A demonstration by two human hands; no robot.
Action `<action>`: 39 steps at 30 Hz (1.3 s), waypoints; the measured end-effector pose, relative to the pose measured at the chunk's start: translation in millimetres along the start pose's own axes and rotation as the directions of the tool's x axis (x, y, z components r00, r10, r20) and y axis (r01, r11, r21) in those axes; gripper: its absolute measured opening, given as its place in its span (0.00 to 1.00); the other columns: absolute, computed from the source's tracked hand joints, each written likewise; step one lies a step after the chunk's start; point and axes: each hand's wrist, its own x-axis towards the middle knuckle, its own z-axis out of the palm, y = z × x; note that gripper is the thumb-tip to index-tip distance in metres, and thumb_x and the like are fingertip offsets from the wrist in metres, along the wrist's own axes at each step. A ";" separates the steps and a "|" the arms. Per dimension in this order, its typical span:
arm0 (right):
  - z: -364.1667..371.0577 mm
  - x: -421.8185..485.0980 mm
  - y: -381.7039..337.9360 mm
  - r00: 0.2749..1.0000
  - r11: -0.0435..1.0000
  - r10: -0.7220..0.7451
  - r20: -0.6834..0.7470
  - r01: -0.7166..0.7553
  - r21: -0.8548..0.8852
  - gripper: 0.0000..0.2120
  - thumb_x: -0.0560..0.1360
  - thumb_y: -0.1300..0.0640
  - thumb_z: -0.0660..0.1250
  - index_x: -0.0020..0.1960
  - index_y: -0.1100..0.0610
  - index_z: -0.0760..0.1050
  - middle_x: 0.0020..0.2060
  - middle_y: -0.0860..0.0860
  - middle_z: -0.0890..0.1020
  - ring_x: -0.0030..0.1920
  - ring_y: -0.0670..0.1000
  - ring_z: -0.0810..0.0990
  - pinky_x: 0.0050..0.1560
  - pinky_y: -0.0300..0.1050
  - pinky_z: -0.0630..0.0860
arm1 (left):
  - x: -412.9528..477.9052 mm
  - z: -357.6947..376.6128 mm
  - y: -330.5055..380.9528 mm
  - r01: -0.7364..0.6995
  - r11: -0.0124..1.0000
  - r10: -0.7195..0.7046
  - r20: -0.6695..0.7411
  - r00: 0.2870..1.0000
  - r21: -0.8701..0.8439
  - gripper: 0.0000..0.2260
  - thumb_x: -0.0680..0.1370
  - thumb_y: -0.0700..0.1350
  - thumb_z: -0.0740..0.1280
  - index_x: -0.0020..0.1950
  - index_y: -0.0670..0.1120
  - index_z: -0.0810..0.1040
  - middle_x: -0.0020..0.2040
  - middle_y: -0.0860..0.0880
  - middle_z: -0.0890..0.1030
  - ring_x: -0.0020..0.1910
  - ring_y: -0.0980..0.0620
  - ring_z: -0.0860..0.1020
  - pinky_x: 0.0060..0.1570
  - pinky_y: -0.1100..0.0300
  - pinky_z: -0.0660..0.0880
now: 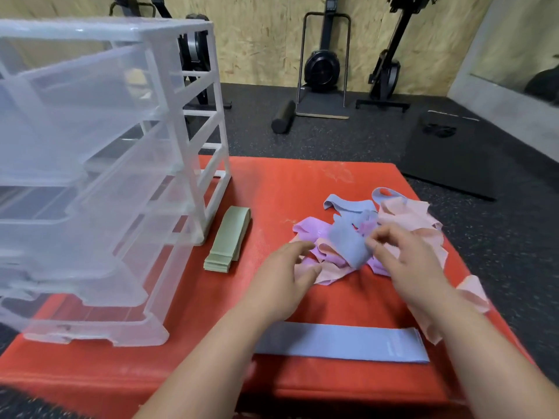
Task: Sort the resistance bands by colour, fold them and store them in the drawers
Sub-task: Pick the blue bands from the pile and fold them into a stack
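Left hand (287, 267): we hold it open, touching the pile of pink and purple cloth bands (399, 214) on the red mat (272, 192).
Right hand (403, 258): we pinch a blue cloth band (348, 246) there.

Pale chipboard wall (266, 40); dark speckled rubber floor (348, 140); black upright exercise machines (322, 65); black cylindrical foam roller (283, 117); black floor mat (453, 158).

bench (272, 189): red, textured top, pale scuffs near the far edge
floor (348, 140): black speckled rubber
wall (257, 40): chipboard panels
foam roller (283, 117): black, lying on the floor
fan-wheel machine (322, 68): upright against the wall, just beside the roller
second machine (388, 71): black, to its right
floor mat (447, 164): black, beyond the bench's far right corner
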 end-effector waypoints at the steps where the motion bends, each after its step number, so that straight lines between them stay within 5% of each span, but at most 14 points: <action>1: 6.0 -12.9 5.9 1.000 0.997 -0.012 0.025 0.014 -0.072 0.06 0.81 0.56 0.70 0.47 0.47 0.78 0.44 0.41 0.83 0.49 0.44 0.81 0.51 0.43 0.76 | -1.8 4.7 2.4 0.009 1.000 -0.008 0.040 0.999 -0.013 0.21 0.83 0.53 0.69 0.76 0.54 0.74 0.68 0.56 0.79 0.61 0.58 0.77 0.63 0.57 0.75; 4: 17.2 -28.7 16.6 0.990 0.972 -0.035 0.133 0.065 -0.226 0.07 0.79 0.56 0.73 0.47 0.45 0.78 0.43 0.38 0.81 0.50 0.47 0.78 0.54 0.49 0.75 | -6.7 17.0 6.4 0.034 0.998 -0.027 0.141 0.990 -0.052 0.22 0.84 0.53 0.69 0.77 0.56 0.71 0.67 0.57 0.78 0.61 0.58 0.77 0.64 0.58 0.76; 8: 18.2 -32.3 9.2 0.984 0.973 -0.104 0.142 0.130 -0.188 0.05 0.79 0.57 0.72 0.48 0.49 0.79 0.44 0.37 0.79 0.51 0.47 0.78 0.55 0.46 0.73 | -11.3 23.6 9.6 0.003 0.998 0.008 0.156 0.988 -0.069 0.19 0.84 0.48 0.70 0.75 0.55 0.74 0.64 0.64 0.78 0.59 0.69 0.75 0.63 0.68 0.73; 15: 16.8 -25.4 3.0 0.965 0.972 -0.213 0.151 0.225 -0.069 0.04 0.81 0.56 0.70 0.51 0.47 0.78 0.48 0.38 0.80 0.54 0.46 0.78 0.57 0.44 0.73 | -7.8 27.1 7.8 -0.056 0.993 0.066 0.093 0.994 -0.104 0.23 0.85 0.49 0.68 0.80 0.59 0.68 0.74 0.60 0.72 0.68 0.62 0.72 0.68 0.59 0.73; 17: 18.0 -24.5 3.6 0.960 0.969 -0.229 0.163 0.241 -0.056 0.02 0.82 0.53 0.68 0.51 0.46 0.78 0.47 0.37 0.80 0.54 0.46 0.78 0.56 0.47 0.75 | -3.9 26.2 7.0 -0.098 0.991 0.106 0.081 0.991 -0.093 0.19 0.84 0.46 0.69 0.75 0.56 0.74 0.71 0.61 0.75 0.71 0.61 0.72 0.68 0.58 0.72; 23: 22.2 -20.4 15.6 0.960 0.970 -0.200 0.196 0.222 -0.102 0.04 0.79 0.50 0.72 0.52 0.44 0.78 0.47 0.39 0.80 0.54 0.44 0.77 0.55 0.50 0.77 | 4.6 21.6 -0.2 -0.065 0.996 0.069 0.073 0.995 -0.062 0.04 0.79 0.49 0.74 0.52 0.53 0.81 0.50 0.58 0.83 0.52 0.57 0.80 0.56 0.47 0.78; 27: 25.0 -18.2 27.6 0.957 0.952 -0.109 0.267 0.178 -0.250 0.15 0.74 0.47 0.77 0.58 0.41 0.79 0.47 0.43 0.80 0.54 0.46 0.76 0.55 0.52 0.76 | 8.1 6.3 -2.2 -0.029 0.997 0.031 0.035 0.999 -0.073 0.06 0.79 0.47 0.75 0.45 0.52 0.80 0.36 0.52 0.78 0.35 0.55 0.73 0.40 0.48 0.75; 34: 9.2 -6.7 48.4 0.992 0.888 -0.092 0.089 0.122 -0.444 0.07 0.73 0.53 0.77 0.48 0.45 0.83 0.35 0.40 0.77 0.46 0.53 0.72 0.44 0.54 0.74 | 4.3 -23.0 -8.3 0.036 0.998 -0.043 -0.171 0.984 -0.043 0.04 0.81 0.45 0.73 0.46 0.51 0.81 0.38 0.54 0.83 0.37 0.52 0.80 0.41 0.53 0.76; 39: -12.1 -9.9 55.5 1.000 0.894 0.004 0.020 0.005 -0.448 0.06 0.73 0.50 0.77 0.48 0.40 0.83 0.38 0.39 0.74 0.48 0.52 0.73 0.40 0.47 0.68 | -5.5 -41.8 -10.0 0.109 0.994 -0.108 -0.185 0.977 -0.002 0.06 0.83 0.45 0.71 0.46 0.48 0.83 0.40 0.46 0.84 0.36 0.55 0.77 0.39 0.58 0.73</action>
